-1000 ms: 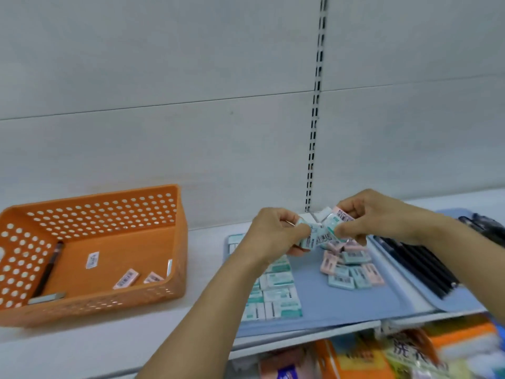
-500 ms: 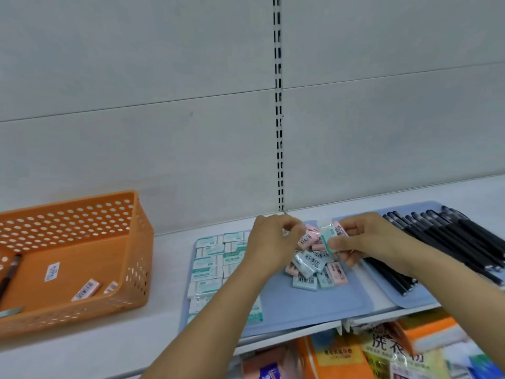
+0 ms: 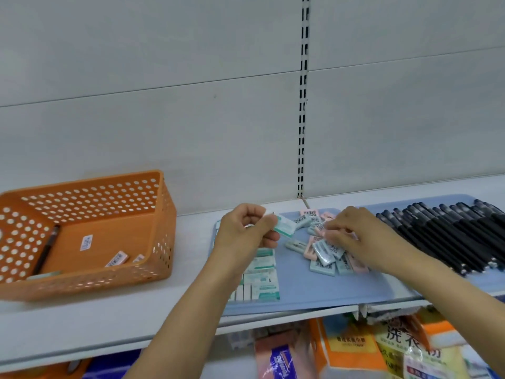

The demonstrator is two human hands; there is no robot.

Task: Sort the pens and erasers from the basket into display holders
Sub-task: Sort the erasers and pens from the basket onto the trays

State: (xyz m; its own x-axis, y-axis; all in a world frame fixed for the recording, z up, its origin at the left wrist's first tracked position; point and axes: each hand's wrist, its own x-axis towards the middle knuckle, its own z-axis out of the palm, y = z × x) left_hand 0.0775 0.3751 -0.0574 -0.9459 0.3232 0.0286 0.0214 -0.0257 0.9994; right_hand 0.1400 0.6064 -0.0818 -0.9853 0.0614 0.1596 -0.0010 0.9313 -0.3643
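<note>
Basket holding 1 pen, left hand grip pinching eraser, right hand grip unclear on eraser pile

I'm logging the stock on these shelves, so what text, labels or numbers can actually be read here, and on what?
"洗衣" in large dark characters: on the yellow package on the lower shelf; the rest is blurred.
Orange package: a line of small characters, too blurred to read.
Pink package: blue script, unreadable.
Erasers in the pile: barcodes only, digits too small.
Labels in the orange basket: unreadable.
</note>
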